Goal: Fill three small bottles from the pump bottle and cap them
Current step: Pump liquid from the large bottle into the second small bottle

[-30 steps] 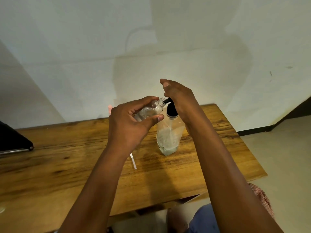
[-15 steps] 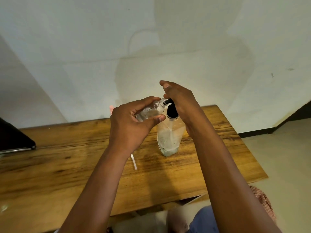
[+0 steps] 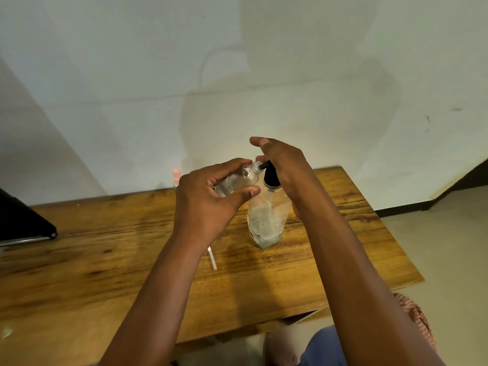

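Observation:
A clear pump bottle [image 3: 266,220] with a black pump head [image 3: 270,175] stands on the wooden table [image 3: 79,273], holding a little pale liquid at the bottom. My left hand [image 3: 208,204] grips a small clear bottle [image 3: 237,182], tilted with its open neck against the black spout. My right hand [image 3: 285,165] rests on top of the pump head, its index finger raised. A small bottle with a pink top [image 3: 176,177] stands at the table's far edge, mostly hidden behind my left hand.
A thin white stick-like piece [image 3: 212,258] lies on the table near my left wrist. A dark flat object [image 3: 23,223] juts in at the left edge. The wall is close behind the table; the floor drops off to the right.
Both hands and the bottles hold almost the same pose; the view has shifted slightly.

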